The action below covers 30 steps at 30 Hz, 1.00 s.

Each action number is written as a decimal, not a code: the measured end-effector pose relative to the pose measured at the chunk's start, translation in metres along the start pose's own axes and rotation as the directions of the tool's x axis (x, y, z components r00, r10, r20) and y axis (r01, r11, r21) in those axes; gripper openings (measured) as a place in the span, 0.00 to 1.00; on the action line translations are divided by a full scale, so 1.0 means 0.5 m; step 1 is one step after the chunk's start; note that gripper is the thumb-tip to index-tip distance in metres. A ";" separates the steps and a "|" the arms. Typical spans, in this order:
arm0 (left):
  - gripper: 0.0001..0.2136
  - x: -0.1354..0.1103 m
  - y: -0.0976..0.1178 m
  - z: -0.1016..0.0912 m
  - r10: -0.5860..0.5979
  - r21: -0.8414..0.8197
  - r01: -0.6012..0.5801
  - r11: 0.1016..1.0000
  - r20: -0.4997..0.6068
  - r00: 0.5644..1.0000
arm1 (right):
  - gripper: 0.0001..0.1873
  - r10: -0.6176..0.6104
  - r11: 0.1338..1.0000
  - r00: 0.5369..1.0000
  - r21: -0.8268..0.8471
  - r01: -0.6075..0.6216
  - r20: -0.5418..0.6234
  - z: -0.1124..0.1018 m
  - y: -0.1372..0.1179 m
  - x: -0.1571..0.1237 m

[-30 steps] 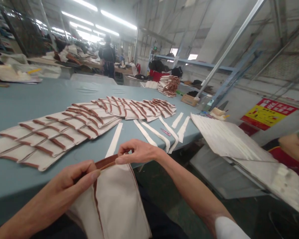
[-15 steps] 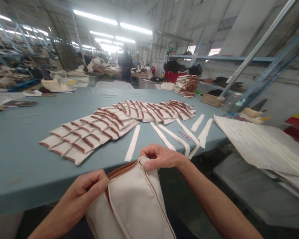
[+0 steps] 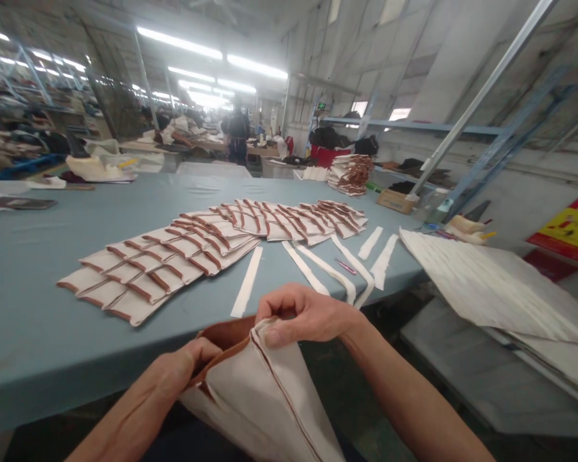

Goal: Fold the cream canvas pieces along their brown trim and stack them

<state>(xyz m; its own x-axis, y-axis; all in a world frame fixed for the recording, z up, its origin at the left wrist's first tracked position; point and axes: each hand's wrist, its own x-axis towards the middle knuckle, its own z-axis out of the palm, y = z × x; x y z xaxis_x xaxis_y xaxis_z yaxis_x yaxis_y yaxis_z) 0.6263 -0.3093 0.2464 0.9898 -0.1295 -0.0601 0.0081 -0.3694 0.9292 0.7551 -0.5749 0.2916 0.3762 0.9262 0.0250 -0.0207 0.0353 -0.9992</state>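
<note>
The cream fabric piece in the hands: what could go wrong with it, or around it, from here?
The right hand holds the cream fabric piece near a corner of its brown-edged opening, so the cloth might slip free. It hangs in front of the table, so if dropped it could miss the tabletop. The white strips lie close beyond that hand, some near the table's edge, and might get brushed off.

We face a blue-green table [image 3: 125,212]. On its right half we see white strips [image 3: 246,282] and a small purple tool [image 3: 345,267]; on its left side, a dark flat object [image 3: 24,203]. At its far right edge we notice a cardboard box [image 3: 396,201]. Right of the table we find a large pale sheet [image 3: 491,289] and, farther out, a red-and-yellow sign [image 3: 571,228]. Beyond the table we spot a standing person [image 3: 237,138].
</note>
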 end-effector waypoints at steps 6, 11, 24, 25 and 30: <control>0.15 0.006 0.083 0.028 0.188 0.047 -0.192 0.980 0.076 0.979 | 0.30 0.044 0.995 0.999 -0.096 -0.041 0.027 0.024 -0.017 -0.004; 0.18 0.023 0.076 0.041 0.172 0.110 -0.180 0.978 0.074 0.982 | 0.31 0.112 0.977 0.994 -0.185 -0.109 0.003 0.025 0.000 -0.007; 0.17 0.007 0.035 0.040 0.167 0.054 -0.173 0.984 0.097 0.981 | 0.31 0.131 0.973 0.989 -0.203 -0.113 0.075 0.039 0.033 0.016; 0.17 0.004 0.029 0.041 0.166 0.049 -0.171 0.984 0.098 0.981 | 0.31 0.126 0.967 0.990 -0.230 -0.109 0.059 0.042 0.035 0.015; 0.18 0.000 0.014 0.042 0.128 0.027 -0.133 0.991 0.133 0.983 | 0.27 0.095 0.919 0.994 -0.380 -0.107 -0.051 0.054 0.058 0.007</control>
<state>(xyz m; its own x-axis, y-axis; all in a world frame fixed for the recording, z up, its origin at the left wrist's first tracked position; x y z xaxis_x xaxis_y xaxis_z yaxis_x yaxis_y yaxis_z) 0.6236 -0.3313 0.2454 0.9548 -0.2969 0.0112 -0.1269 -0.3734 0.9189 0.7308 -0.5607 0.2637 0.4189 0.9052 -0.0715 0.2923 -0.2090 -0.9332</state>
